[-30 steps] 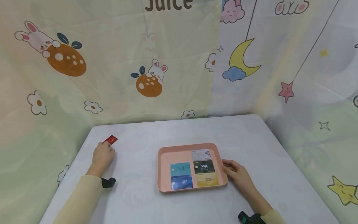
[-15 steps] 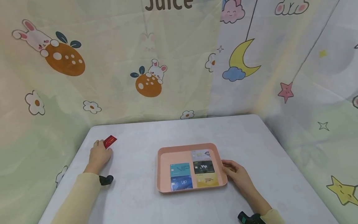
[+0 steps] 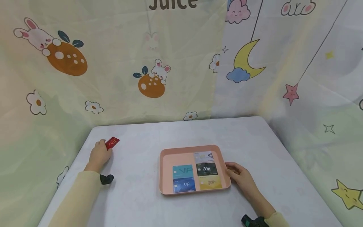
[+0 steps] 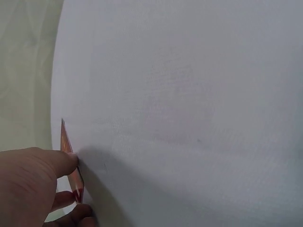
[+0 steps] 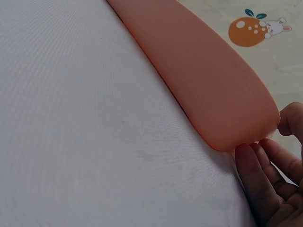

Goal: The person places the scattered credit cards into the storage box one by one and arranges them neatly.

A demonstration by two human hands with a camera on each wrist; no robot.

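Observation:
Toward the table's left back, my left hand (image 3: pixel 99 155) pinches a red VIP card (image 3: pixel 112 142). In the left wrist view the card (image 4: pixel 72 172) appears nearly edge-on, between the thumb and the other fingers. A pink tray (image 3: pixel 170 154) lies near the table's middle. Several cards are laid flat in it: a teal card (image 3: pixel 182 171) above a blue one (image 3: pixel 184 185), and to their right a silver card (image 3: pixel 203 156), a black card (image 3: pixel 206 169) and a gold card (image 3: pixel 210 182). My right hand (image 3: pixel 241 176) holds the tray's right edge, fingertips at its corner in the right wrist view.
The white table (image 3: pixel 136 205) spreads around the tray. Printed curtains (image 3: pixel 113 63) hang behind and beside it. A dark wrist camera (image 3: pixel 106 179) sits at the left wrist, and another (image 3: pixel 253 221) at the right wrist.
My left hand has drawn slightly left and shifted its hold, so more of the red card shows. The right hand and the tray have stayed in place.

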